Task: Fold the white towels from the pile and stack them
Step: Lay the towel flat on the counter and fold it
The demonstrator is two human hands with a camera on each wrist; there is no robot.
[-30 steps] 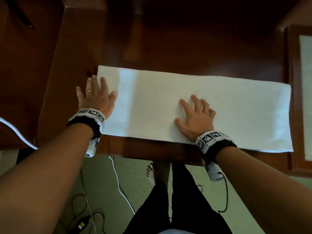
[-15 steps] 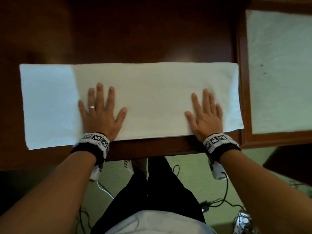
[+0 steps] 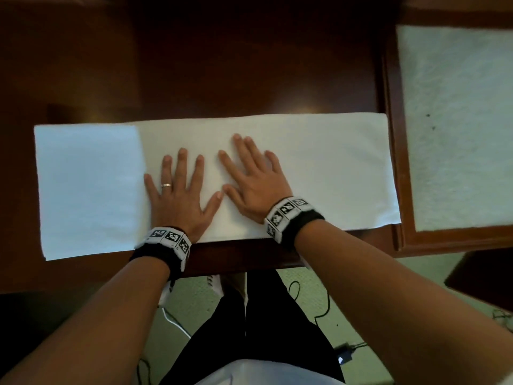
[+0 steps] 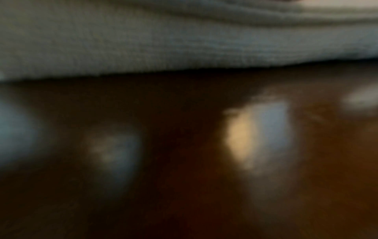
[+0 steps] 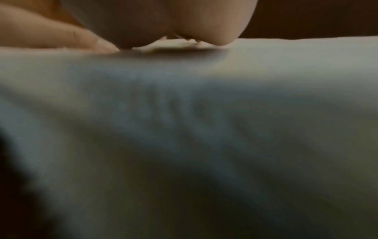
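A long white towel (image 3: 319,162) lies flat across the dark wooden table (image 3: 222,65), folded into a strip. My left hand (image 3: 180,187) presses flat on its middle with fingers spread, a ring on one finger. My right hand (image 3: 249,173) lies flat just to the right, thumbs nearly touching. In the left wrist view only the towel's edge (image 4: 163,40) and the glossy table (image 4: 184,161) show, blurred. Blurred in the right wrist view, the palm of that right hand (image 5: 159,24) rests on the towel (image 5: 184,129).
A second white cloth (image 3: 458,120) lies on a framed wooden surface at the right. The table's near edge (image 3: 236,259) runs just below the towel. Below it are a green carpet (image 3: 305,329), cables and my legs in dark trousers.
My right hand has slid left along the towel from its right end to beside the left hand. The left hand has stayed in place.
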